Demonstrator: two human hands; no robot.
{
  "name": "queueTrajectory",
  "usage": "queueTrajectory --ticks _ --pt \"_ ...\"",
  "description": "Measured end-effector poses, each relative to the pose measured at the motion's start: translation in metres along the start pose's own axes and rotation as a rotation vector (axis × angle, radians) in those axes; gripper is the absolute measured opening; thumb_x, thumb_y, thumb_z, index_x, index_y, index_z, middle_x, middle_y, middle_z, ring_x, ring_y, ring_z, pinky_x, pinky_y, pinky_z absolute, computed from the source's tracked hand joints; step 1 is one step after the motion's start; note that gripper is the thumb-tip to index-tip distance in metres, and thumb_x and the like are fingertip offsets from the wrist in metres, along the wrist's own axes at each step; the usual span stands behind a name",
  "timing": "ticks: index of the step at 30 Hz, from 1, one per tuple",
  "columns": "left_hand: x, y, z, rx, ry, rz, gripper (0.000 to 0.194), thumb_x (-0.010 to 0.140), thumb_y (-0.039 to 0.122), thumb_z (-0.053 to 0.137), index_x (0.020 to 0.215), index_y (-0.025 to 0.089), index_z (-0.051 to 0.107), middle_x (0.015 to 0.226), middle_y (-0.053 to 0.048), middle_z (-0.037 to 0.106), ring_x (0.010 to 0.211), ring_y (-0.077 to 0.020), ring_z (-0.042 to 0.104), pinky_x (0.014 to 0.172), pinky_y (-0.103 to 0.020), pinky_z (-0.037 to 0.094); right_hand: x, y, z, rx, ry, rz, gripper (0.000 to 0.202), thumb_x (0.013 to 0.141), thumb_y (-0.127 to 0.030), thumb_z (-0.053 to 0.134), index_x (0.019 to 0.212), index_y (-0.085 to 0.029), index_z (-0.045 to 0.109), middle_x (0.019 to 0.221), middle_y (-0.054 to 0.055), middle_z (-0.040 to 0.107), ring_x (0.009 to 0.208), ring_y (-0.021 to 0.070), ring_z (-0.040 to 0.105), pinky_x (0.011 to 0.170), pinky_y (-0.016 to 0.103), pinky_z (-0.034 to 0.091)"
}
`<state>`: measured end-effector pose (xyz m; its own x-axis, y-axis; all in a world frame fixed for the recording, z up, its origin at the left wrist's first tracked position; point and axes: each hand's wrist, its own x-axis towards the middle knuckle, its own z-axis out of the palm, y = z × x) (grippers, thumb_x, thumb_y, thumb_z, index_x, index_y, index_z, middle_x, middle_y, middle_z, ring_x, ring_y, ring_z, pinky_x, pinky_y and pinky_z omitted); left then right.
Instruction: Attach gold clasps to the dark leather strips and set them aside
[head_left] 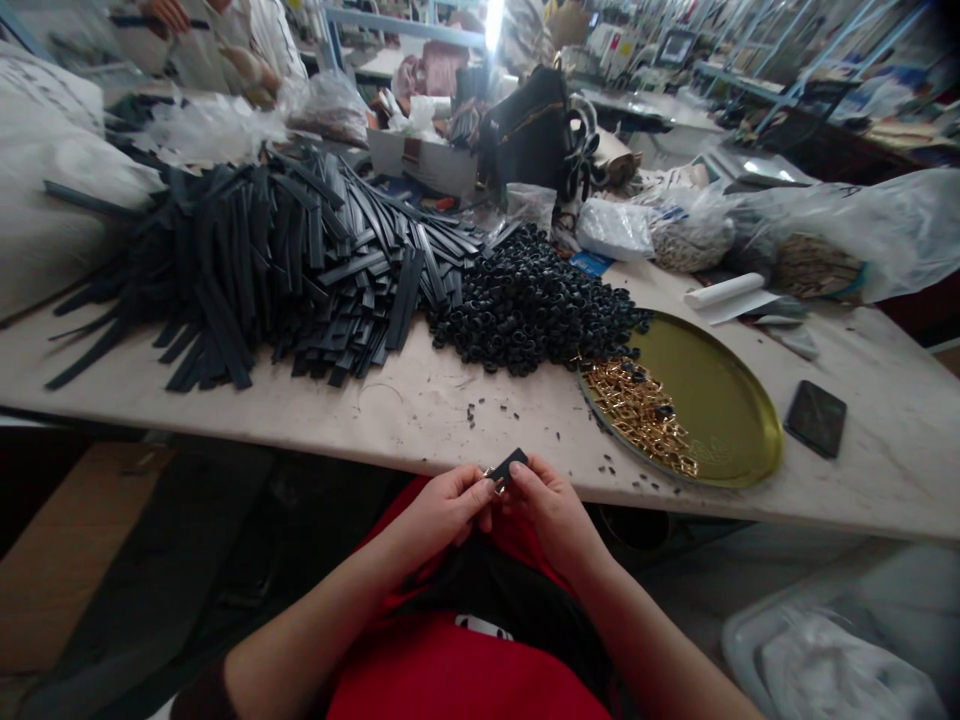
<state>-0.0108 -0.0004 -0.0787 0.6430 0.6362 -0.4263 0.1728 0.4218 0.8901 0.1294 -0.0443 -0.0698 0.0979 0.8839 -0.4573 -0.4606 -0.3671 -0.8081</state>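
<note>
My left hand (459, 503) and my right hand (551, 505) meet just in front of the table edge, above my lap. Between them is a short black strap (508, 466) with a small gold buckle (496, 484) at its left end. The fingers of my left hand pinch the buckle end, while my right thumb presses on the strap's other end. My lower fingers are partly hidden. Beyond my hands, a heap of small black loops (525, 300) lies on the table, beside a round gold tray (731, 400) with many gold buckles (637, 410) on its left side.
A large pile of black straps (300, 260) covers the left of the table (360, 425). A phone (817, 418) lies right of the tray. A black bag (525, 130) and plastic-wrapped bundles (817, 265) stand at the back. Another person (247, 45) is at the upper left.
</note>
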Motion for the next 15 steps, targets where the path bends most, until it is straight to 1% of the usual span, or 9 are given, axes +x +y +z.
queueTrajectory --ticks 3,6,8,10,15 --pt "0.002 0.003 0.001 -0.006 0.023 -0.002 0.032 0.083 0.042 0.043 0.070 0.014 0.050 0.058 0.003 0.051 0.040 -0.0040 0.034 0.039 -0.018 0.024 0.006 0.002 -0.002 0.096 -0.022 0.085 0.022 0.069 -0.036 0.064 0.072 -0.017 0.054 0.058 -0.003 0.057 0.051 0.0086 0.050 0.052 0.022 0.039" --pt "0.007 0.002 0.001 0.002 0.048 -0.005 0.030 0.082 0.038 0.045 0.066 0.014 0.050 0.056 0.003 0.049 0.043 -0.0047 0.037 0.040 -0.017 0.026 0.010 0.006 -0.004 0.105 -0.029 0.118 0.023 0.070 -0.037 0.064 0.072 -0.017 0.054 0.059 -0.003 0.058 0.051 0.0094 0.052 0.053 0.023 0.040" --pt "0.010 0.001 0.001 0.017 0.057 -0.025 0.026 0.080 0.036 0.046 0.066 0.014 0.050 0.055 0.004 0.048 0.042 -0.0048 0.037 0.040 -0.017 0.025 0.012 0.008 -0.005 0.089 -0.022 0.100 0.023 0.071 -0.038 0.063 0.072 -0.017 0.054 0.060 -0.003 0.058 0.052 0.0091 0.052 0.055 0.023 0.040" --pt "0.012 0.001 0.002 0.037 0.053 -0.050 0.025 0.081 0.035 0.045 0.067 0.015 0.050 0.054 0.005 0.048 0.040 -0.0042 0.036 0.039 -0.017 0.025 0.012 0.008 -0.006 0.038 -0.001 0.052 0.025 0.072 -0.040 0.062 0.072 -0.017 0.052 0.059 -0.003 0.057 0.052 0.0088 0.051 0.054 0.022 0.039" --pt "0.013 0.005 0.003 -0.003 0.050 -0.058 0.025 0.081 0.037 0.045 0.070 0.015 0.049 0.057 0.005 0.051 0.039 -0.0038 0.037 0.039 -0.016 0.027 0.010 0.002 -0.008 -0.128 0.054 -0.033 0.027 0.074 -0.043 0.059 0.072 -0.018 0.050 0.056 -0.004 0.055 0.049 0.0088 0.049 0.049 0.022 0.036"
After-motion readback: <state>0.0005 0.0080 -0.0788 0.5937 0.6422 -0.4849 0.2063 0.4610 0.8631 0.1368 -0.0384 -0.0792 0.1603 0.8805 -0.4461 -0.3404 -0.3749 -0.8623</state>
